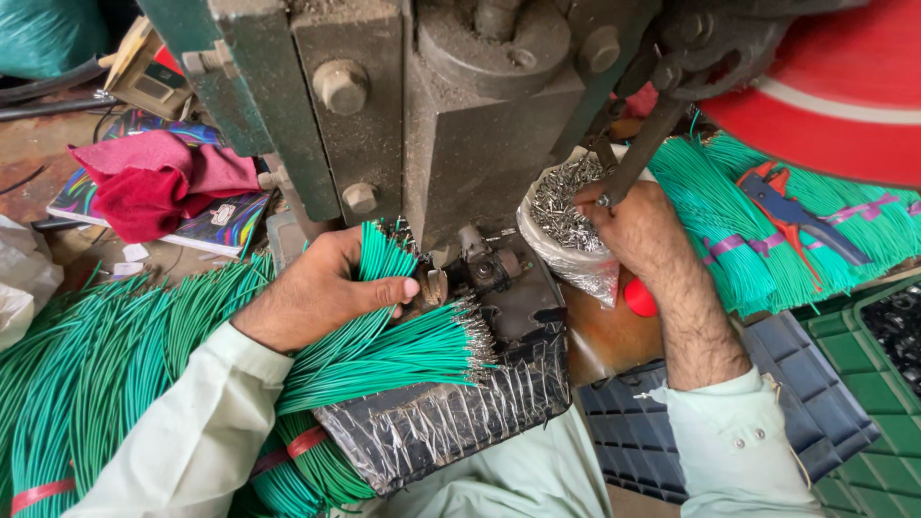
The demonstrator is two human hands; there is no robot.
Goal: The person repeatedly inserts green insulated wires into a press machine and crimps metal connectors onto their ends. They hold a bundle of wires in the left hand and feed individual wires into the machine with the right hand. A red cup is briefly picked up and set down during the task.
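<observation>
The hands are well apart, one on each side of a heavy grey-green press [460, 125]. The left hand [321, 293] is closed around a fanned bundle of green wires [384, 341], thumb laid across the strands, with the upper wire ends pointing up toward the press and the lower spray of ends, tipped with small metal terminals, lying over a block wrapped in crinkled black plastic [441, 422] just below the machine's tooling. The right hand [638, 230] is curled at the rim of a clear plastic bag [566, 240] full of small shiny metal terminals, its fingertips pinched together at the bag's mouth beside a dark lever of the press; whether they hold a terminal cannot be told. Just beside that wrist lies a small red ball [640, 297] on the brown surface [614, 341]. To the right, bundles of cut green wires [767, 230] bound with purple bands carry a red and blue crimping tool [796, 216]. More long green wires [106, 364] are heaped at the left, under the left sleeve, tied with red tape. A red cloth [153, 182] rests on a colourful book [216, 221] at the upper left, and a dark blue plastic crate [796, 403] sits under the right forearm.
</observation>
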